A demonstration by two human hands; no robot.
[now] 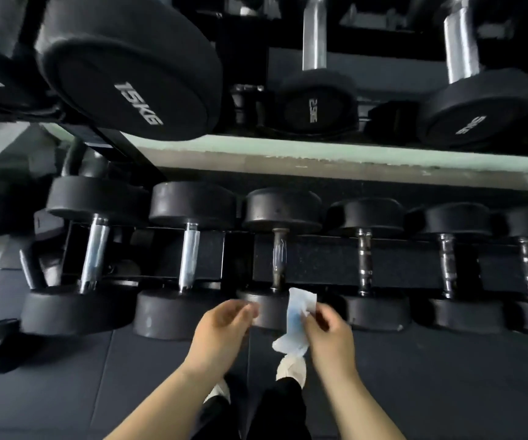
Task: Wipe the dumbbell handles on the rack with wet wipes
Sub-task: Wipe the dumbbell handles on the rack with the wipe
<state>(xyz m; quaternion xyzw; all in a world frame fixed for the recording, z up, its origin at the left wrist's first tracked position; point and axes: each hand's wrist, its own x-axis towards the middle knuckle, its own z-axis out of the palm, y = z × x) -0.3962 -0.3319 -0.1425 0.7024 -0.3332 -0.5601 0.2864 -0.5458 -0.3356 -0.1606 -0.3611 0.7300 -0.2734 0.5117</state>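
- My right hand (326, 331) pinches the wet wipe (294, 325) just in front of the middle dumbbell (269, 309).
- My left hand (221, 328), just left of that dumbbell, is loosely curled and holds nothing.
- The wet wipe touches no handle (280, 258) yet.
- I can't tell which handles on the rack (319, 258) are done; I judge those right of that dumbbell remain.

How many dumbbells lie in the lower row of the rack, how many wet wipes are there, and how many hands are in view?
Dumbbells in the lower row: 6
Wet wipe: 1
Hands, left hand and right hand: 2
Total: 9
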